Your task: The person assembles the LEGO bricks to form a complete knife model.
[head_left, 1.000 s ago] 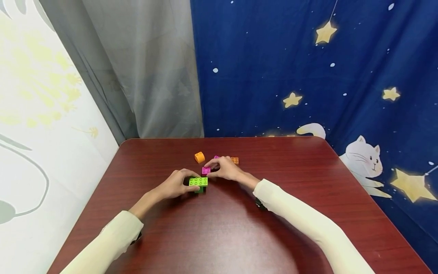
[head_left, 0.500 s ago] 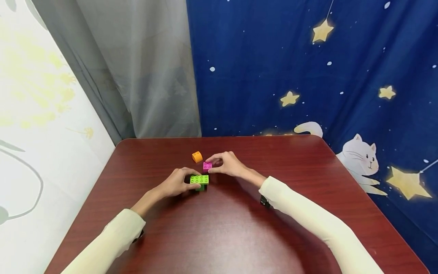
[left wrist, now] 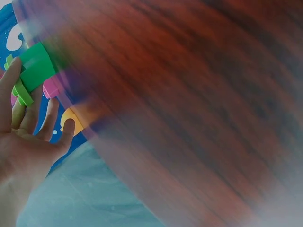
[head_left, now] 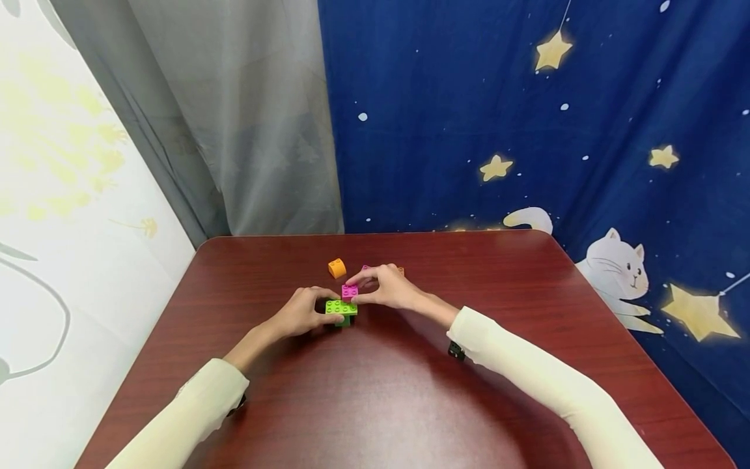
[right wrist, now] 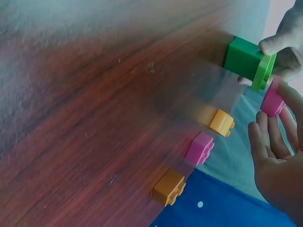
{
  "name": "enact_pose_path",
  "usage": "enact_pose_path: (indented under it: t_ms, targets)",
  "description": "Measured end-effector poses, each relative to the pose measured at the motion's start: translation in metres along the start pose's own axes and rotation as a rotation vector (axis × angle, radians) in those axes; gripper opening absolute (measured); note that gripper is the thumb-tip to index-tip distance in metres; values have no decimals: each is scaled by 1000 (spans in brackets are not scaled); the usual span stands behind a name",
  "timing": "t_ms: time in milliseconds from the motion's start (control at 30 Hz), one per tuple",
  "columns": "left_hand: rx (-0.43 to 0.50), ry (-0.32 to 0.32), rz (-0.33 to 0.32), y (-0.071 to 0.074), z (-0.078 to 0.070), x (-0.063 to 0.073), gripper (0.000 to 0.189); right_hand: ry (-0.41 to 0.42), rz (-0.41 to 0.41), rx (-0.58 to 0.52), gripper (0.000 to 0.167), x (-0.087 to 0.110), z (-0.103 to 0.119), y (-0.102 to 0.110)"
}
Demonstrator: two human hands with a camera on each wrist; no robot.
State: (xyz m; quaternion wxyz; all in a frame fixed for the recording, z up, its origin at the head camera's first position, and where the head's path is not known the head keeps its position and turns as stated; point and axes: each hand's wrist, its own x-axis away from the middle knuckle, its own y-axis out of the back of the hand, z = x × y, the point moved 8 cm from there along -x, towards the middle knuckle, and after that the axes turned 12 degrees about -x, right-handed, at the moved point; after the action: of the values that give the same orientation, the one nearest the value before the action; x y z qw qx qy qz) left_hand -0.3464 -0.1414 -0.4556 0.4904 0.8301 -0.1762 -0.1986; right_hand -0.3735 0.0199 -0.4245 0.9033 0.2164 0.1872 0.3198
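Note:
My left hand [head_left: 303, 314] grips a light green studded plate [head_left: 335, 307] that sits on top of a dark green block [head_left: 344, 322]. Thumb and fingers hold it from the near and far sides. A small pink brick [head_left: 349, 292] with studs up is pinched between thumb and fingers of my right hand [head_left: 387, 288]. In the head view this brick overlaps the far right end of the light green plate. From the right wrist, the pink brick [right wrist: 272, 98] appears tilted close beside the light green plate [right wrist: 263, 73], over the dark green block [right wrist: 242, 57].
A rounded orange brick [head_left: 336, 268] lies behind the hands on the dark red table [head_left: 375, 391]. Another pink brick [right wrist: 200, 148] and an orange brick [right wrist: 168, 187] stand in a row with it, mostly hidden behind my right hand in the head view.
My right hand first lifted the pink brick a little, up and right, then carried it left and nearer, to the light green plate's edge. The left hand has kept its hold.

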Motion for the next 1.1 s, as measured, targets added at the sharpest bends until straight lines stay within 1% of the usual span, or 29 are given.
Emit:
enact_pose_path:
  t_ms: [167,367,567,733,933,1100]
  targets:
    - [1,-1,-19,1,0,1,39,32,23,19,34,1,5,-8]
    - [-13,-8,-27,1,-1,0,40,40,15,0,34,2,5,-11]
    - [-3,14,-16,1,0,-1,39,43,11,-38,34,2,4,-15]
    - [-8,33,-8,0,1,-1,39,52,13,-32,34,2,5,-18]
    - [-17,18,-11,0,0,-2,40,49,20,-18,34,1,3,-22]
    - [-14,12,-19,1,-1,-1,39,45,16,-33,33,1,3,-24]
